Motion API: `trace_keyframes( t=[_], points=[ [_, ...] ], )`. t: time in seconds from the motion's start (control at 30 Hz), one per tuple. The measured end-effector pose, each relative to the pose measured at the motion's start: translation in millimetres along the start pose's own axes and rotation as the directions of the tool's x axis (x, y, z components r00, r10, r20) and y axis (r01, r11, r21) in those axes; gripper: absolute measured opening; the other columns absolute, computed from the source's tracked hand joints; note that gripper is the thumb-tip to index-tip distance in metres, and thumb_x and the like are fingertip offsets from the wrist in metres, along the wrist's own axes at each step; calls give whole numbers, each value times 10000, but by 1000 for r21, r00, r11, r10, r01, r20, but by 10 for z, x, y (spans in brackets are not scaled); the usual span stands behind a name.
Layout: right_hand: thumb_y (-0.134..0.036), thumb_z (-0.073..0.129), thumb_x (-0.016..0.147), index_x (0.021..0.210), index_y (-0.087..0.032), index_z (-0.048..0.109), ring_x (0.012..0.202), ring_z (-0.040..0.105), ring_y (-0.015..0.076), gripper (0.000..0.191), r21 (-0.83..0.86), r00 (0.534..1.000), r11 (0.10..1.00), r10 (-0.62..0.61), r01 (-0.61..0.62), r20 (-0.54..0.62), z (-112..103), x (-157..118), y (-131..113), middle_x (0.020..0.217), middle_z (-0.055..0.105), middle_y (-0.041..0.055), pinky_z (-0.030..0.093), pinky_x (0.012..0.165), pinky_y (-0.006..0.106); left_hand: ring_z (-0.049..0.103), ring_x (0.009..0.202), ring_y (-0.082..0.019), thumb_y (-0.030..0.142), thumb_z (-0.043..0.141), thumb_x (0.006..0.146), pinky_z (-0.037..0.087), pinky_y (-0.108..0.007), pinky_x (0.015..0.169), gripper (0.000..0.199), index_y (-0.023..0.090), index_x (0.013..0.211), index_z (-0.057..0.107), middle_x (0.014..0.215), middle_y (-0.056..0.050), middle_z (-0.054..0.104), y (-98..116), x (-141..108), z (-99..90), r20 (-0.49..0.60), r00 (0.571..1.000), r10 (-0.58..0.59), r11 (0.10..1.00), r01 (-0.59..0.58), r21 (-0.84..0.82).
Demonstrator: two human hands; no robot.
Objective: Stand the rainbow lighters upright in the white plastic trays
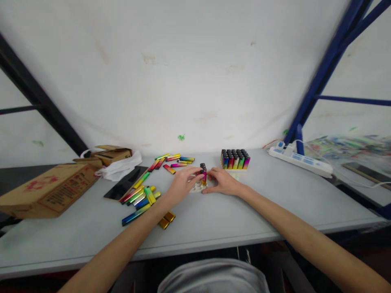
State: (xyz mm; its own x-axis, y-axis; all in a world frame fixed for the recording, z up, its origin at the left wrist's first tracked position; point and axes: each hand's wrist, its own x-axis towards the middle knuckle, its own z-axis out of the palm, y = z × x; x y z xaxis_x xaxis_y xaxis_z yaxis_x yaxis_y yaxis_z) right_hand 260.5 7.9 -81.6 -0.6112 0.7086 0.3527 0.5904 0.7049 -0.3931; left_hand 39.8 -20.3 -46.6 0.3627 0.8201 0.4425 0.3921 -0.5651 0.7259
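Pinching the lighter [204, 175] near its top, my left hand [182, 182] has thumb and fingers nearly closed. The lighter's long axis stands vertical, black head up, over the right part of the white tray [197, 188]; I can't tell whether its base is seated. My right hand [225, 181] is half-curled, thumb at the tray's edge, its grip unclear. Loose lighters [149, 195] lie flat to my left.

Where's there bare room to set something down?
Bare table lies between the standing lighters and the power strip, and on the near side of the right hand. Crowded: the left, with loose lighters, black panel and cartons.
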Motion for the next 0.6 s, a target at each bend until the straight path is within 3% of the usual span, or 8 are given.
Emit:
trace_keyframes(
  t=[0.13, 0.23, 0.37, 0.47, 0.53, 0.6],
  points=[
    [-646, 807, 744, 1085, -130, 703, 809, 547, 205, 627, -2, 1000, 1000, 4, -4, 2, 13, -1, 3, 898, 598, 57, 415, 730, 297, 693, 921, -237, 363, 703, 885, 552, -368, 885, 190, 213, 987, 761, 999, -90, 757, -24, 13, 63, 17, 1000, 2, 1000, -2, 13],
    [-642, 814, 739, 1086, -137, 705, 809, 551, 202, 622, 7, 1000, 1000, 13, -13, 7, 17, 0, 0, 911, 606, 59, 420, 733, 299, 707, 862, -224, 375, 741, 851, 575, -345, 815, 206, 216, 980, 720, 936, -70, 756, -44, 0, 98, 32, 998, -57, 996, 59, -72],
    [-666, 802, 736, 1056, -130, 697, 807, 557, 205, 633, 1, 1000, 1000, 24, -24, 3, 14, 0, -5, 914, 608, 64, 427, 734, 305, 702, 790, -214, 416, 792, 795, 575, -321, 757, 289, 219, 965, 667, 858, -45, 736, -36, 24, -93, -6, 995, -104, 988, 103, -112],
    [-680, 799, 729, 1055, -140, 691, 812, 561, 207, 640, 5, 1000, 1000, 27, -27, 9, 14, 1, 2, 921, 609, 65, 435, 740, 307, 672, 905, -250, 466, 594, 936, 521, -371, 915, 290, 201, 899, 707, 925, -89, 727, -158, 182, -464, -120, 992, -42, 975, 67, 214],
    [-693, 792, 727, 1068, -148, 687, 818, 563, 210, 652, 12, 999, 999, 30, -30, 16, 16, 1, 8, 926, 611, 65, 441, 746, 311, 638, 1013, -295, 453, 487, 978, 467, -433, 1008, 362, 179, 999, 723, 998, -129, 714, -357, 353, -730, -132, 988, -79, 844, 136, 519],
    [-704, 784, 729, 1066, -148, 683, 820, 564, 210, 658, 14, 999, 999, 35, -35, 17, 16, 1, 12, 928, 611, 66, 444, 746, 311, 563, 1193, -362, 463, 481, 966, 423, -505, 1051, 442, 178, 1233, 688, 1243, -178, 644, -611, 532, -927, -124, 980, -154, 664, 196, 721]
  ],
)
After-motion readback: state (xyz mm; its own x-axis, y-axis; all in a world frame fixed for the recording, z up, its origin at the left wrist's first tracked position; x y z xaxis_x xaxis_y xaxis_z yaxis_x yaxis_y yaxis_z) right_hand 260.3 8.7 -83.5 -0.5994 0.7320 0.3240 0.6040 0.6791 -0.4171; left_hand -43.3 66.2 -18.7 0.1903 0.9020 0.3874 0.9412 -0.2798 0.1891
